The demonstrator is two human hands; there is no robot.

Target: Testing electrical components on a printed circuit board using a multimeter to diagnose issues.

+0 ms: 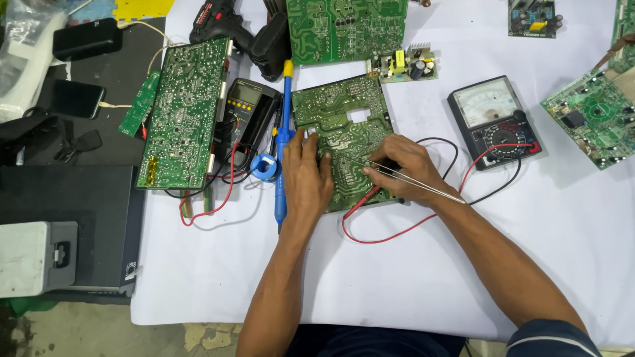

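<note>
Your left hand (306, 175) lies flat, fingers spread, on the green circuit board (344, 112) at the counter's (410, 284) centre. Your right hand (402, 165) pinches metal tweezers (423, 184), tips on the board; blue soldering iron (283, 142) just left.

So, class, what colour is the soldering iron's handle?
Blue, with a yellow end: soldering iron, head view.

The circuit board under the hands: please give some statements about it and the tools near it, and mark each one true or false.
1. The right hand holds metal tweezers over the green circuit board. True.
2. The left hand holds the blue soldering iron. False: it rests flat on the board; the iron lies beside it on the white table cover.
3. The analog multimeter lies right of the board. True.
4. Its red lead is plugged into the digital multimeter. False: it runs toward the analog one.
</note>
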